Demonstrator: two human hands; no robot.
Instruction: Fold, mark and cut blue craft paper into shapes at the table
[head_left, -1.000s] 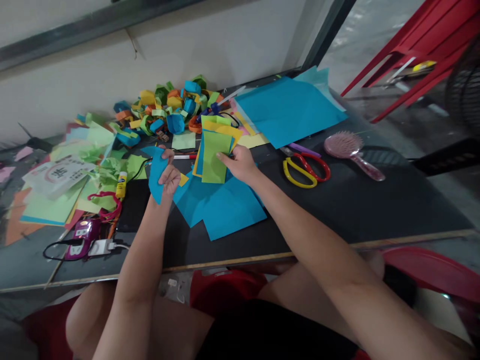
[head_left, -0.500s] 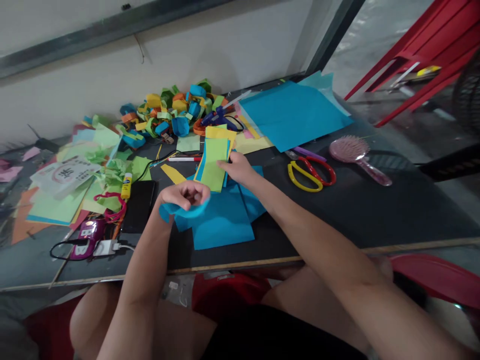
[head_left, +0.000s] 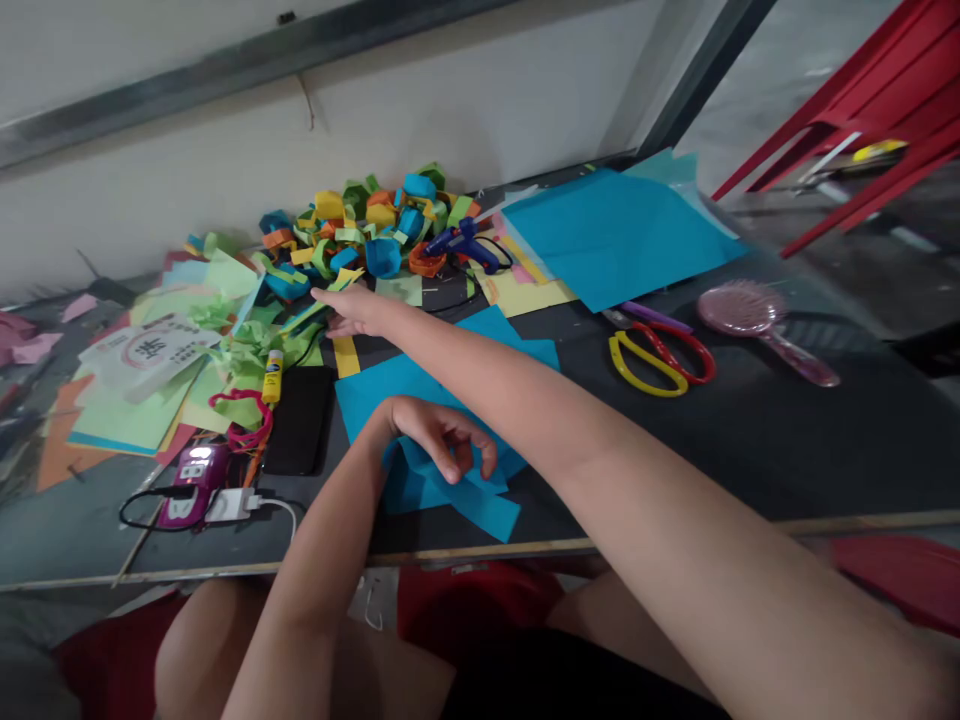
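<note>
My left hand (head_left: pixel 439 435) is low over the blue sheets, its fingers curled around a blue paper strip (head_left: pixel 486 508) that hangs below the palm. Blue paper (head_left: pixel 416 375) lies under both forearms. Farther away, my right hand (head_left: pixel 352 308) reaches across to the left, gripping a small stack of green and yellow paper strips (head_left: pixel 306 318) seen edge-on. Just beyond it is a heap of folded coloured paper pieces (head_left: pixel 382 258). Part of the right hand's grip is hidden from view.
A phone (head_left: pixel 300 420), glue stick (head_left: pixel 273 376) and purple device (head_left: pixel 193 485) lie left, by piled paper. A blue glue gun (head_left: pixel 465 243) sits at the back. Scissors (head_left: pixel 649 365), a pink hairbrush (head_left: pixel 750 315) and a large blue sheet (head_left: pixel 615 235) occupy the right.
My right hand has carried the green and yellow strips from the middle toward the back left. My left hand has moved right and nearer with the blue strip, below my right forearm.
</note>
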